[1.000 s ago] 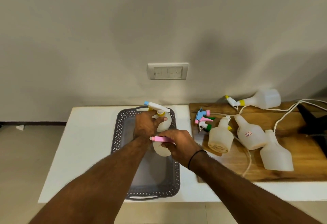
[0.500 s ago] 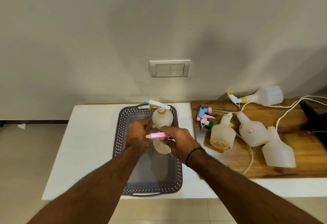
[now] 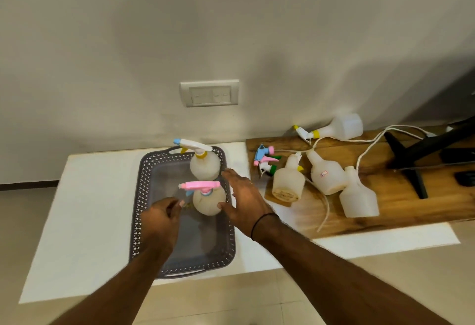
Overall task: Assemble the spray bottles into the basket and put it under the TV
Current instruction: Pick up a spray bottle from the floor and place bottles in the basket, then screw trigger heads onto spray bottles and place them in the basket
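Basket (image 3: pixel 140 211), grey with perforated walls, sits on the white table (image 3: pixel 90 209) and holds two assembled spray bottles standing upright along its right side. Nearest, the left hand (image 3: pixel 160 218) hovers over the basket floor with its fingers loosely curled, holding nothing. The right hand (image 3: pixel 244 202) is spread, its fingers straight, the thumb touching the side of the pink-topped bottle (image 3: pixel 207 200). Just behind that stands the bottle with the white and blue trigger (image 3: pixel 204 164), at the basket's far right corner. To the right, a wooden board (image 3: pixel 411 196) carries four more bottles: three without trigger heads, lying close together, with one bottle with a yellow collar (image 3: pixel 339 129) farther back by the wall. A small cluster of loose trigger heads (image 3: pixel 266 160) lies at the board's left edge; their exact count is unclear. White cords (image 3: pixel 370 145) trail across the board.
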